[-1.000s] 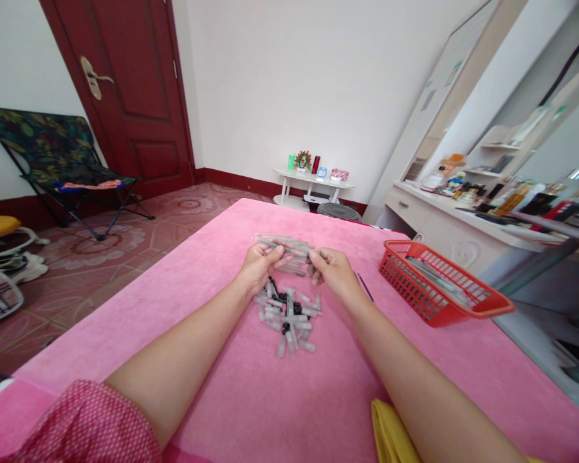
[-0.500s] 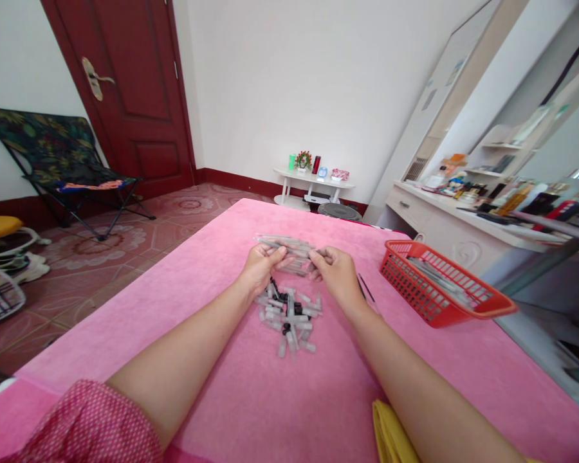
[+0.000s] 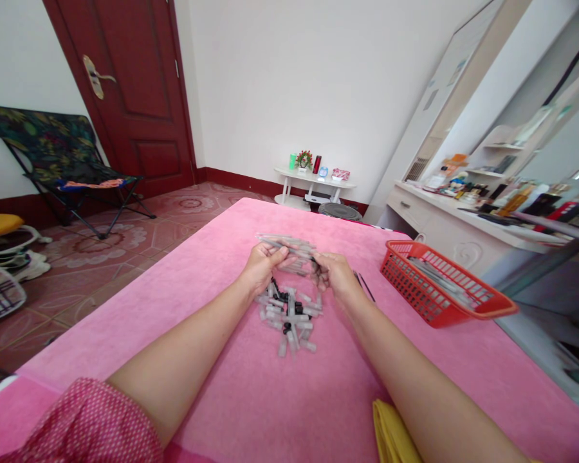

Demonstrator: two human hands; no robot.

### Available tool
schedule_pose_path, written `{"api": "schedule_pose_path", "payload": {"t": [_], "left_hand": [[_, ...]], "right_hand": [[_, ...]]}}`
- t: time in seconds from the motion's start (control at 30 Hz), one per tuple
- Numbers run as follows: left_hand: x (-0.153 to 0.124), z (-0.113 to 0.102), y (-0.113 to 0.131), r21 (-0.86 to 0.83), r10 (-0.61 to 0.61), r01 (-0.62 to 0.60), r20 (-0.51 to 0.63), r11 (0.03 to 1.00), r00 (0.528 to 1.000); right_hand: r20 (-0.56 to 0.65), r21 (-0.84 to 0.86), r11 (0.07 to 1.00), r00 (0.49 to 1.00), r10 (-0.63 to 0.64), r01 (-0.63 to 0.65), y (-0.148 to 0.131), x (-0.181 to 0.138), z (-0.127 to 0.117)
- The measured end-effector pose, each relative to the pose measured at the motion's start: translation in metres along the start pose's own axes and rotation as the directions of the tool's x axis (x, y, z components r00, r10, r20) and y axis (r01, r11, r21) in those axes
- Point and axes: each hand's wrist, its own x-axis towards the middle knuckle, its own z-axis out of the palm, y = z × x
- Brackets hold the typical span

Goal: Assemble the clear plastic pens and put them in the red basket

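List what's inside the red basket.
Slender, pale grey pieces lie roughly lengthwise inside the red basket. The top ones cover whatever lies beneath, and the near wall partly screens the bottom, so neither can be made out.

Smooth plastic tubes (image 3: 298, 247), matt tablecloth (image 3: 251, 399)

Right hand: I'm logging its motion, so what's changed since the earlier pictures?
The right hand has shifted slightly right and toward the wearer; whether it released anything is too blurred to tell. The left hand pinching a grey tube, the pile of clear and black pieces and the red basket stayed put.
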Motion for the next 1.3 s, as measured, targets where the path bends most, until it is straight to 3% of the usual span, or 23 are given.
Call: {"api": "schedule_pose_path", "payload": {"t": [0.17,0.33,0.5,0.67,0.8,0.93,1.07,1.2,1.3], "left_hand": [[0.0018,-0.0016,-0.0010,-0.003,0.004,-0.004,-0.022,1.000,1.000],[0.0027,-0.0032,-0.0035,-0.015,0.005,-0.005,-0.030,1.000,1.000],[0.0029,-0.0032,-0.0039,-0.013,0.000,0.000,-0.010,1.000,1.000],[0.0037,-0.0037,-0.0044,0.001,0.006,-0.006,-0.012,1.000,1.000],[0.0040,-0.0043,-0.0048,0.010,0.002,-0.002,-0.015,1.000,1.000],[0.0050,-0.0075,-0.0048,-0.007,0.017,-0.017,-0.032,1.000,0.999],[0.0054,-0.0093,-0.0044,-0.014,0.011,-0.011,-0.033,1.000,0.999],[0.0044,-0.0077,-0.0033,-0.007,0.003,-0.003,-0.032,1.000,0.999],[0.0036,-0.0066,-0.0032,0.005,-0.008,0.008,-0.017,1.000,1.000]], "right_hand": [[-0.007,-0.037,0.999,1.000,0.012,-0.012,-0.0013,-0.0001,-0.0022],[-0.067,-0.256,0.946,0.973,-0.223,0.199,0.0007,0.0005,-0.0017],[-0.027,-0.278,0.956,0.994,-0.107,0.095,0.0005,0.0009,-0.0034],[-0.008,-0.271,0.948,0.984,-0.177,0.168,-0.0007,0.0009,-0.0026],[-0.001,-0.273,0.957,0.995,-0.098,0.094,-0.0008,0.0008,-0.0021],[0.015,-0.253,0.954,0.987,-0.160,0.158,-0.0011,0.0015,-0.0029],[0.050,-0.219,0.969,0.993,-0.105,0.114,0.0007,0.0019,-0.0024],[0.016,-0.227,0.957,0.983,-0.181,0.180,0.0001,0.0015,-0.0026],[0.032,-0.236,0.961,0.990,-0.141,0.144,-0.0017,0.0011,-0.0042]]}}
